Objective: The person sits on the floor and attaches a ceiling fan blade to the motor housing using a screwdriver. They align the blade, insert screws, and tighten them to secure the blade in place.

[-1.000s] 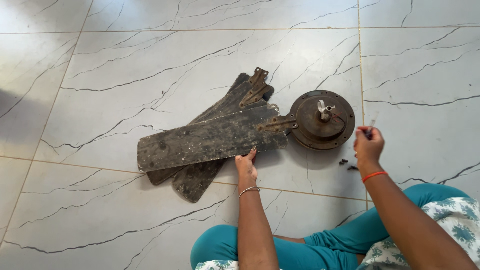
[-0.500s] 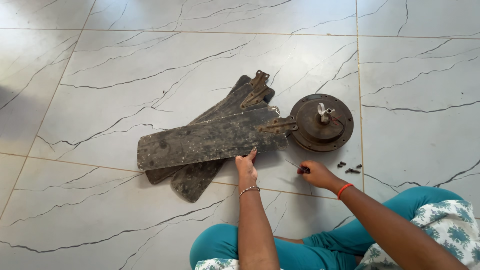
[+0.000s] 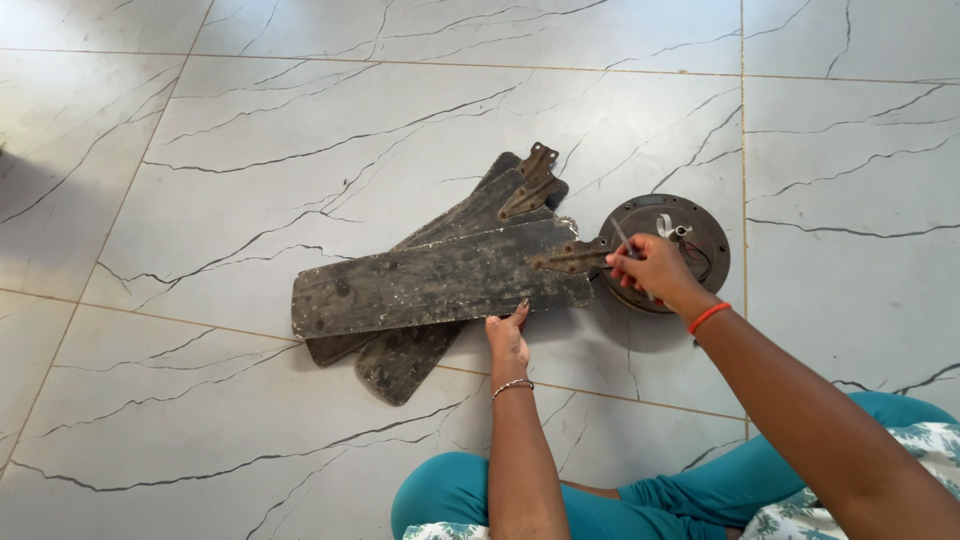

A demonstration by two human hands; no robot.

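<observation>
A dirty dark fan blade (image 3: 430,283) lies on top of two others (image 3: 400,355) on the tiled floor. Its rusty metal bracket (image 3: 565,257) reaches the round fan motor (image 3: 700,232). My left hand (image 3: 507,333) presses its fingers on the top blade's near edge. My right hand (image 3: 652,268) is closed on a thin screwdriver (image 3: 621,240), whose tip points at the bracket where it meets the motor. A red band is on that wrist, a beaded bracelet on the left one.
The floor is pale marble-look tile (image 3: 250,150) with dark veins and grout lines. My legs in teal trousers (image 3: 600,500) are folded at the bottom of the view. A shadow falls at the far left.
My right hand moved from the floor right of the motor, swept low near the blade, and now sits over the bracket with the screwdriver. The left hand stayed on the blade.
</observation>
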